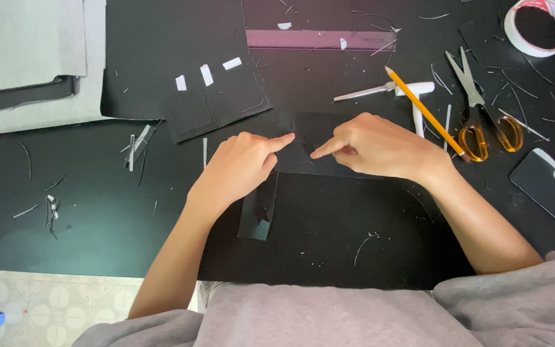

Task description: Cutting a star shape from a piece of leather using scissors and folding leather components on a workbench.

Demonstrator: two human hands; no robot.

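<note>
two hands over a black table, one person, grey sleeves at the bottom edge. counted on the table: one pair of scissors with amber handles, one yellow pencil lying slantwise, one white-handled craft knife under the pencil, one purple ruler along the top, one roll of tape at the top right corner, white with a red edge, three small white tabs stuck in a row on a black card piece. one small black strip lies below the left hand, and one dark rectangle with a pale edge sits at the far right. grey board sheets fill the top left corner. many thin paper slivers and scraps are scattered all over, too many and too fine to count. left hand comes in from the lower left, wrist bent, index finger stretched out and pointing right, other fingers curled under. right hand comes in from the lower right, index finger stretched out and pointing left, the rest folded in. the two index tips lie close together, pressing on a small black paper piece that lies flat on a larger black sheet in the middle of the table. neither hand grasps anything; both only press with a fingertip. the small piece's outline is hard to make out, black on black.
</note>
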